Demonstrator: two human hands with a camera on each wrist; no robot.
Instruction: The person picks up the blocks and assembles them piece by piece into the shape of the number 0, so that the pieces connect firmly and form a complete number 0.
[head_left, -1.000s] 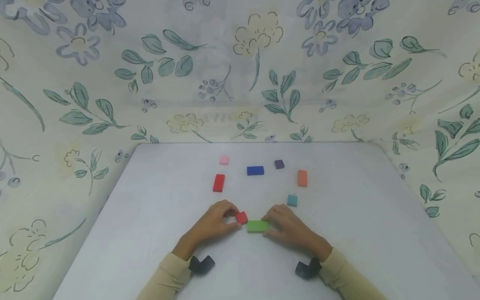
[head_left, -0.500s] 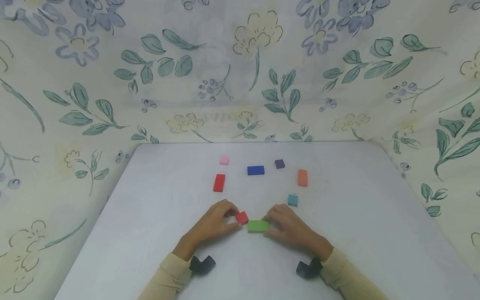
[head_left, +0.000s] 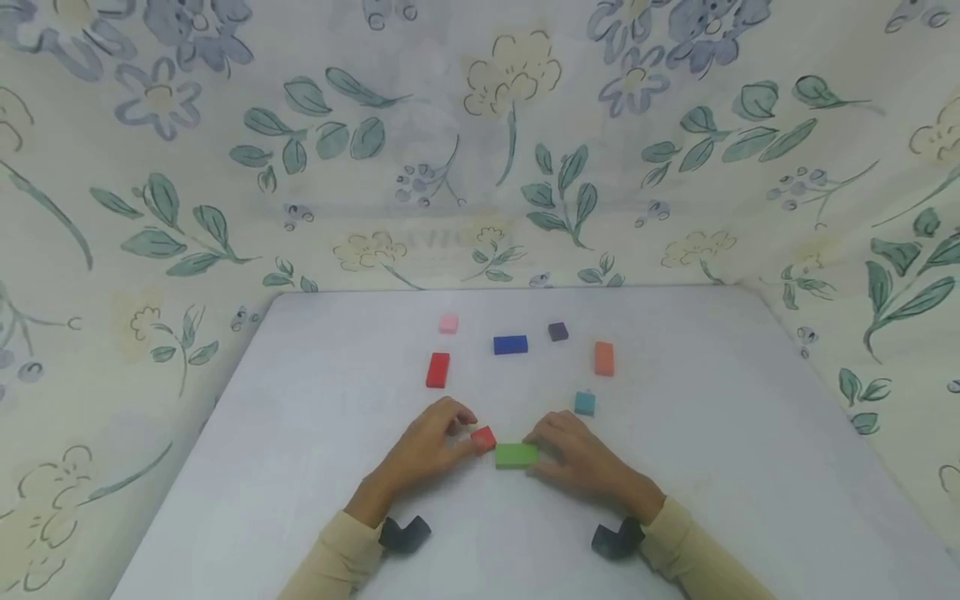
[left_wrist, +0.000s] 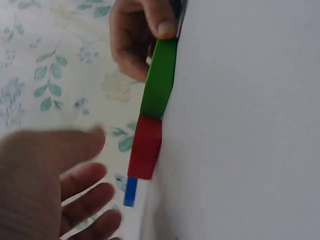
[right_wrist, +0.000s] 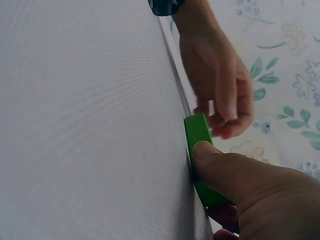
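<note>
A small red cube-like block (head_left: 483, 439) lies on the white table at an angle, its corner close to the left end of a green rectangular block (head_left: 514, 456). My left hand (head_left: 426, 452) is just left of the red block. In the left wrist view, its thumb and loosely bent fingers (left_wrist: 90, 182) stand apart from the red block (left_wrist: 145, 147), with a gap between. My right hand (head_left: 576, 454) pinches the green block's right end between thumb and fingers. The right wrist view shows that thumb against the green block (right_wrist: 198, 131); the fingers behind are mostly hidden.
Farther back on the table (head_left: 315, 400) lie a red rectangular block (head_left: 438, 370), a pink cube (head_left: 448, 323), a blue block (head_left: 511, 344), a purple cube (head_left: 558, 332), an orange block (head_left: 604, 359) and a teal cube (head_left: 585, 403). Floral fabric (head_left: 420, 183) hangs behind.
My left hand has let go of the red block, its fingers now parted from it. The right hand stays on the green block, and the blocks lie as before. The head view shifts slightly.
</note>
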